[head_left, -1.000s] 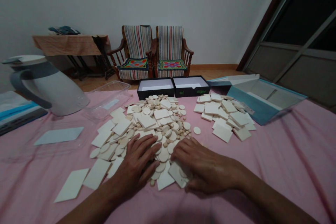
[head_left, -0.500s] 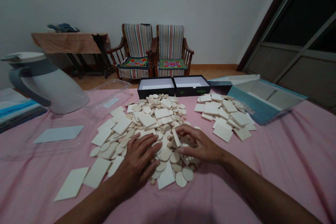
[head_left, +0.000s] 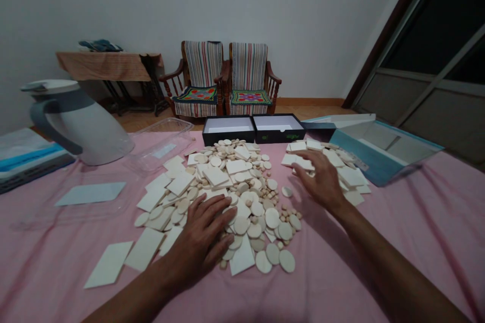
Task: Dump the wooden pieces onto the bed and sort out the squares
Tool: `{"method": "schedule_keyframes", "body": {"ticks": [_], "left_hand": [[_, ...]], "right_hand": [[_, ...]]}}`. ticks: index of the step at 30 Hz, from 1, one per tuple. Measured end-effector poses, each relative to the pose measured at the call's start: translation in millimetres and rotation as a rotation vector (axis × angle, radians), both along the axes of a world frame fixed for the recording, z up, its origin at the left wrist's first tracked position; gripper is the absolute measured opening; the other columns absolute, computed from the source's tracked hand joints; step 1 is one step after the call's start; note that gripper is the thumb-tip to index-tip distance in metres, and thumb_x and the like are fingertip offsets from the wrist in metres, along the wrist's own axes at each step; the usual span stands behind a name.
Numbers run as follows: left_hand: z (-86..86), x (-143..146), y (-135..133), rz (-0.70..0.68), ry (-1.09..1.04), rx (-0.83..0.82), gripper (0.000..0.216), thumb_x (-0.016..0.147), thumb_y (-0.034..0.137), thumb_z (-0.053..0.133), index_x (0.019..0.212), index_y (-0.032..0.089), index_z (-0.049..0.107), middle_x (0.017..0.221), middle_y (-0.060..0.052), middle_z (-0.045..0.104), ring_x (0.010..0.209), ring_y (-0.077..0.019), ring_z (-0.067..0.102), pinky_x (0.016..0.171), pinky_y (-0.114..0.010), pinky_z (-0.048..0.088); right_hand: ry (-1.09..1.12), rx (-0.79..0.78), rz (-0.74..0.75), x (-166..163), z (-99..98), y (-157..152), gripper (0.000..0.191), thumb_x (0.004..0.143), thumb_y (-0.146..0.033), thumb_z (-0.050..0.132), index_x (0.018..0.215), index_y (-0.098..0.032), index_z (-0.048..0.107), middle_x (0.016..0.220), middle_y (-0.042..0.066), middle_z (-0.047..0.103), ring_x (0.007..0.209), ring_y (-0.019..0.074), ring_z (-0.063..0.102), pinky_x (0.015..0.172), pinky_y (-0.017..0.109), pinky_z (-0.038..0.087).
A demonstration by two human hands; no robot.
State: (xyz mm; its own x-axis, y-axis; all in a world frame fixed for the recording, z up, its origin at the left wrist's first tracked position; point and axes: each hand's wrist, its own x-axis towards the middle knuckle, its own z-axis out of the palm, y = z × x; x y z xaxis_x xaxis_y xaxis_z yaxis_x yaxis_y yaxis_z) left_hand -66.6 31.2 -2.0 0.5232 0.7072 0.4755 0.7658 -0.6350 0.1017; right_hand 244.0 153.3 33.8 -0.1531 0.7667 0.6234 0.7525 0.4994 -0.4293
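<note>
A big heap of pale wooden pieces (head_left: 227, 181), round discs and flat squares mixed, lies on the pink tablecloth (head_left: 397, 222). My left hand (head_left: 202, 239) rests flat on the heap's near edge, fingers spread over discs. My right hand (head_left: 320, 181) hovers palm down over a separate pile of square tiles (head_left: 350, 174) to the right, fingers stretched out; I cannot see anything in it. Loose discs (head_left: 275, 252) lie between the two hands.
Two open black boxes (head_left: 252, 128) stand behind the heap. A blue-and-white open box (head_left: 379, 144) sits at the right, a white jug (head_left: 76, 121) and a clear plastic tray (head_left: 161, 144) at the left. Striped chairs stand beyond the table.
My right hand has left the heap's near side and moved right and away, over the square-tile pile. The square piece it pinched half a second ago is gone from it. My left hand stays put.
</note>
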Motion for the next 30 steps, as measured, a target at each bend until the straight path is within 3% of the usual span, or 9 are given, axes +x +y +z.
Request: {"method": "schedule_keyframes", "body": {"ticks": [3,6,9,13,18,22,27,30], "left_hand": [[1.0,0,-1,-0.01,0.001,0.002,0.042,0.087,0.021,0.057,0.128,0.019,0.051,0.136,-0.013,0.053,0.131,-0.0267,0.042,0.113,-0.051,0.021],[2.7,-1,-2,-0.004,0.004,0.011,0.042,0.087,0.02,0.057,0.129,0.019,0.049,0.136,-0.013,0.052,0.132,-0.0265,0.04,0.113,-0.052,0.021],[4.0,-2,-2,0.0,0.016,0.003,0.042,0.088,0.021,0.056,0.13,0.019,0.048,0.136,-0.013,0.053,0.131,-0.0261,0.041,0.113,-0.052,0.022],[4.6,-3,-1,0.004,0.009,0.01,0.042,0.088,0.023,0.056,0.129,0.02,0.05,0.134,-0.012,0.055,0.129,-0.0268,0.044,0.112,-0.051,0.025],[3.7,-1,-1,0.017,0.0,0.016,0.04,0.087,0.024,0.057,0.127,0.021,0.052,0.133,-0.011,0.057,0.127,-0.0268,0.046,0.112,-0.05,0.025],[3.3,-1,0,0.012,0.005,0.024,0.041,0.088,0.023,0.057,0.128,0.02,0.051,0.134,-0.011,0.055,0.129,-0.0267,0.044,0.112,-0.05,0.024],[3.1,-1,1,0.011,0.023,0.037,0.041,0.088,0.024,0.057,0.128,0.02,0.05,0.133,-0.011,0.056,0.13,-0.0257,0.043,0.113,-0.049,0.022],[2.1,-2,2,0.015,0.02,0.045,0.041,0.089,0.024,0.057,0.129,0.021,0.049,0.132,-0.011,0.056,0.13,-0.0259,0.043,0.112,-0.049,0.023]], "right_hand": [[-0.042,-0.113,0.29,-38,-2.0,-2,0.025,0.085,-0.027,0.055,0.108,-0.019,0.062,0.105,0.011,0.065,0.1,0.0245,0.057,0.089,0.041,0.044],[-0.176,-0.176,0.475,-76,-6.7,9,0.034,0.082,-0.016,0.054,0.115,-0.017,0.06,0.113,0.011,0.064,0.106,0.0247,0.053,0.092,0.042,0.042],[-0.302,-0.235,0.546,-103,-8.0,30,0.047,0.078,-0.008,0.052,0.124,-0.019,0.056,0.125,0.01,0.06,0.114,0.0257,0.048,0.096,0.044,0.037],[-0.353,-0.403,0.525,-119,-2.7,52,0.047,0.076,-0.013,0.056,0.123,-0.02,0.058,0.122,0.01,0.062,0.112,0.0269,0.051,0.095,0.044,0.037],[-0.305,-0.387,0.4,-113,-2.8,50,0.046,0.07,-0.021,0.066,0.116,-0.018,0.06,0.116,0.011,0.061,0.109,0.027,0.052,0.091,0.041,0.039],[-0.208,-0.274,0.211,-71,-6.8,41,0.043,0.072,-0.028,0.064,0.113,-0.016,0.059,0.11,0.012,0.06,0.102,0.0258,0.053,0.086,0.039,0.042],[-0.222,-0.18,-0.282,12,-5.8,42,0.04,0.075,-0.029,0.059,0.112,-0.014,0.06,0.108,0.016,0.059,0.102,0.0306,0.052,0.086,0.044,0.041],[-0.168,-0.088,-0.525,42,-6.8,44,0.043,0.078,-0.03,0.055,0.117,-0.013,0.059,0.117,0.019,0.056,0.108,0.0357,0.049,0.086,0.051,0.04]]}}
